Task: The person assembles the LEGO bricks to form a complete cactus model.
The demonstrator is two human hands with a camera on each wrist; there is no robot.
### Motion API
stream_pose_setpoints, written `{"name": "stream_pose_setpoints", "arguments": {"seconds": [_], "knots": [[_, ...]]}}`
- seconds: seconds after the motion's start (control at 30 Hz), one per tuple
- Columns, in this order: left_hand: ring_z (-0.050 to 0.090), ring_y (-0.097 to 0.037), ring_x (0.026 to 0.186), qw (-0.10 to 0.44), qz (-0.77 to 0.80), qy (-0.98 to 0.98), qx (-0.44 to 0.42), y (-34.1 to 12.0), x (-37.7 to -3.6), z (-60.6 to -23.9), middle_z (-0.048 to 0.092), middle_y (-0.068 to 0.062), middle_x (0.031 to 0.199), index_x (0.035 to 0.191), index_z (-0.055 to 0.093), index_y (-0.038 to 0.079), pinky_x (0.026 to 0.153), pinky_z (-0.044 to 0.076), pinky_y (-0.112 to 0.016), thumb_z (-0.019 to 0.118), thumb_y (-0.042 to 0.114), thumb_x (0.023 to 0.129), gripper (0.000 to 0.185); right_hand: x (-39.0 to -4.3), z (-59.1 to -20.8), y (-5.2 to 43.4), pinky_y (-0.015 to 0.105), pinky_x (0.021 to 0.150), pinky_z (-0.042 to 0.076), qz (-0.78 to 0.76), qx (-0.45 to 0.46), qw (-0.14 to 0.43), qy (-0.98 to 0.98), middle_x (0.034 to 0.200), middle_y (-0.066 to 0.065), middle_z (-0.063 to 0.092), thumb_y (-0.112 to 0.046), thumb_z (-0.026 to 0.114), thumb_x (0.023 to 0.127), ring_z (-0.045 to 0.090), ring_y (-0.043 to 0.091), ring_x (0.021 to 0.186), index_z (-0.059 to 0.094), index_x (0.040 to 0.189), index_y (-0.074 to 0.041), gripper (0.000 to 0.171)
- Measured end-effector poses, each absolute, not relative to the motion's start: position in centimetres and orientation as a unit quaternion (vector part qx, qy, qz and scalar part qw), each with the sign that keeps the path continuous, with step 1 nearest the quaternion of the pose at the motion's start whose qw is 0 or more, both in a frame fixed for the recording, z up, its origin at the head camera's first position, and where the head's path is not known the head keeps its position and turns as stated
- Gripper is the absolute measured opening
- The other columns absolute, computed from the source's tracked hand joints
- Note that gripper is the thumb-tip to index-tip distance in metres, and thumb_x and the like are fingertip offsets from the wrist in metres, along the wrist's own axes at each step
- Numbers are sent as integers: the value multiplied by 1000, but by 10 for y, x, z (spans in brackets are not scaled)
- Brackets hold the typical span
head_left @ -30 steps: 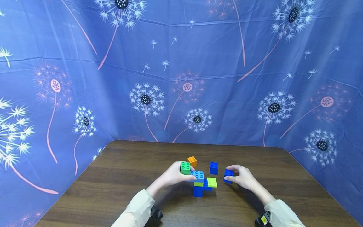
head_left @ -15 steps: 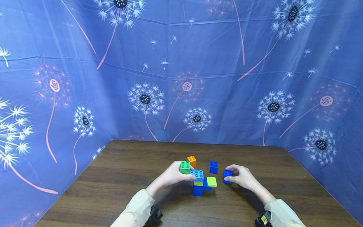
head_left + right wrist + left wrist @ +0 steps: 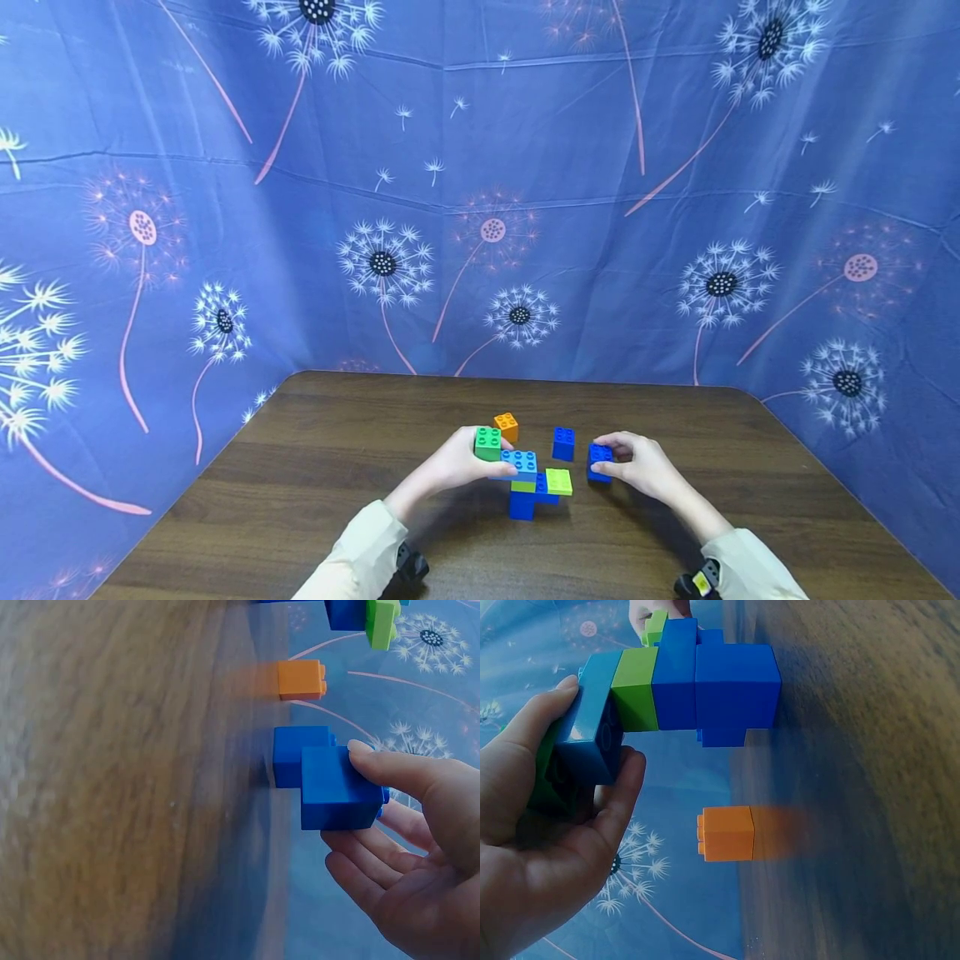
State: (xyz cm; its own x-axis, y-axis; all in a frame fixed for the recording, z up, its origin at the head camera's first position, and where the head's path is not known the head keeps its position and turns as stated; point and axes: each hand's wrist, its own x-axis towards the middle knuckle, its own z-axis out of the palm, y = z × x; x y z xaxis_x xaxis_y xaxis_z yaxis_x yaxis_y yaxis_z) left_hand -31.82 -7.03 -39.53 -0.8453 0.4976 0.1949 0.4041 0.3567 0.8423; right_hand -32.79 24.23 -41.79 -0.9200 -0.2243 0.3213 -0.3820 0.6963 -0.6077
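Observation:
My left hand (image 3: 455,461) grips the upper end of a joined stack of toy building bricks, thumb on its light blue brick (image 3: 519,464). A green brick (image 3: 488,443) sits beside that at the palm. Below come a lime brick (image 3: 636,690) and dark blue bricks (image 3: 737,686), the lowest close over the table. A second lime brick (image 3: 558,481) sticks out on the stack's right. To the right of the stack, my right hand (image 3: 636,462) pinches a blue brick (image 3: 341,787) between thumb and fingers, studs facing up in the head view.
Behind the stack, a loose orange brick (image 3: 506,427) stands on the brown wooden table (image 3: 360,417). Another loose blue brick (image 3: 564,444) stands between it and my right hand. A blue cloth (image 3: 480,292) with dandelion prints hangs beyond the table's back edge.
My right hand and its blue brick have shifted very slightly left, toward the stack. The left hand keeps its grip, and the loose bricks stay where they were.

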Motion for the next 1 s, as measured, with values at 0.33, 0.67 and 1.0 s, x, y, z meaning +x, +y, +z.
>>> {"name": "stream_pose_setpoints", "arguments": {"seconds": [0.33, 0.67, 1.0], "knots": [[55, -10, 68, 44, 494, 823, 277, -70, -314, -392, 66, -2, 86, 103, 67, 6, 60, 47, -23, 75, 25, 80, 31, -321, -411, 238, 42, 80, 53, 359, 157, 99, -914, 108, 16, 67, -26, 77, 76, 64, 28, 94, 65, 112, -2, 45], [56, -8, 65, 46, 500, 819, 277, -69, -318, -394, 67, 0, 82, 102, 67, 8, 60, 49, -22, 75, 28, 79, 31, -311, -400, 228, 39, 79, 53, 365, 160, 109, -910, 104, 11, 68, -27, 77, 76, 65, 25, 92, 66, 109, -5, 41], [56, -9, 65, 47, 499, 821, 272, -70, -319, -396, 66, 2, 81, 102, 67, 10, 60, 49, -23, 75, 29, 79, 31, -302, -391, 223, 32, 76, 54, 383, 179, 103, -900, 105, 8, 68, -31, 76, 78, 65, 22, 93, 66, 112, -7, 43]]}}
